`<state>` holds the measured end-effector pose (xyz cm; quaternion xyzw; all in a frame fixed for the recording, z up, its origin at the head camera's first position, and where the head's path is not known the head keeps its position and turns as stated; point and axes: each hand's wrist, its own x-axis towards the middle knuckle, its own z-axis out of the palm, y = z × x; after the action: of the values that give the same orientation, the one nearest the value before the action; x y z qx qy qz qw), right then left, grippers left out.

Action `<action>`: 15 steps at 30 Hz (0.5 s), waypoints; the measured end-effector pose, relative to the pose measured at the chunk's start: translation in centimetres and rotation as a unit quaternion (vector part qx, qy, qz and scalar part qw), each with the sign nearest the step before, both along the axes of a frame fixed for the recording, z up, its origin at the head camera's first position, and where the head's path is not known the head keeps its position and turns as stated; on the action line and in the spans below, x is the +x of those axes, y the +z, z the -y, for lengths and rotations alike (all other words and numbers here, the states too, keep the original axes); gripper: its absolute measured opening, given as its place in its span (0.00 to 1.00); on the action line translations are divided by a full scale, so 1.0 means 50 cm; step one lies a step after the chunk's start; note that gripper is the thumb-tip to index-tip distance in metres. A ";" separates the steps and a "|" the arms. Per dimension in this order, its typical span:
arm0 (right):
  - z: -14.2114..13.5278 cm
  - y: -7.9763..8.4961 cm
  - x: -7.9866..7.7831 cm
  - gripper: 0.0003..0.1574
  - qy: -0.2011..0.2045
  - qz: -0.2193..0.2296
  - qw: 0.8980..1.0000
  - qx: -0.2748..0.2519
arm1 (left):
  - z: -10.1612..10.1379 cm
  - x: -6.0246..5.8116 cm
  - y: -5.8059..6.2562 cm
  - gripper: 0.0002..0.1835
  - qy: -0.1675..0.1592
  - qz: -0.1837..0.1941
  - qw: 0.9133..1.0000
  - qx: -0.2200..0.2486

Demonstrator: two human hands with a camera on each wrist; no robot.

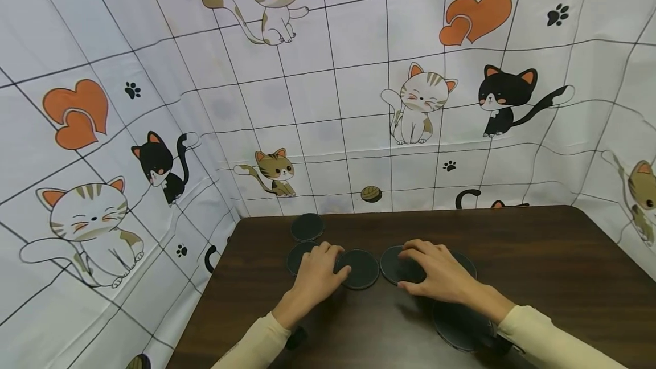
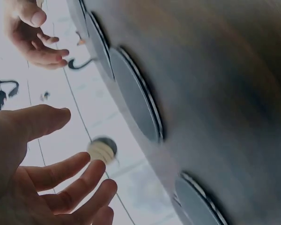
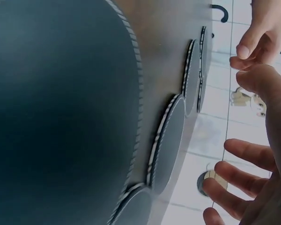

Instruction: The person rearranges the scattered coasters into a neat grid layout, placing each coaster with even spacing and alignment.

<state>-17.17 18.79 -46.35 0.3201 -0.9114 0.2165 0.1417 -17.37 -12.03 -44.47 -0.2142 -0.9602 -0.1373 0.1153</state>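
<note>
Several dark round coasters with pale stitched rims lie flat on a brown wooden table (image 1: 533,255). My left hand (image 1: 314,278) hovers over the left group, its thumb overlapping the edge of one coaster (image 1: 361,271) in the head view. Partly behind its fingers is another coaster (image 1: 297,255), with one more coaster (image 1: 307,226) just beyond. Above a right-hand coaster (image 1: 397,263) is my right hand (image 1: 443,272), partly hiding a coaster (image 1: 465,263) behind it. Nearer me, under the right wrist, lies a larger-looking coaster (image 1: 458,326). Fingers are loosely bent and apart on both hands, with nothing held.
A white cloth with black grid lines and cartoon cats (image 1: 420,101) hangs behind the table and along its left and right sides. The table's back edge (image 1: 512,208) runs close behind the coasters. Bare wood extends to the right of them.
</note>
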 end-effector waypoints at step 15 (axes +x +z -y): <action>0.137 0.017 -0.131 0.40 0.012 0.031 0.998 0.056 | 0.157 -0.119 -0.053 0.25 0.118 0.032 0.992 0.027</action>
<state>-23.72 11.94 -45.51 0.3316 -0.9221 0.1766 0.0930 -23.29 -19.90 -47.12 -0.0919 -0.9778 -0.1553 0.1060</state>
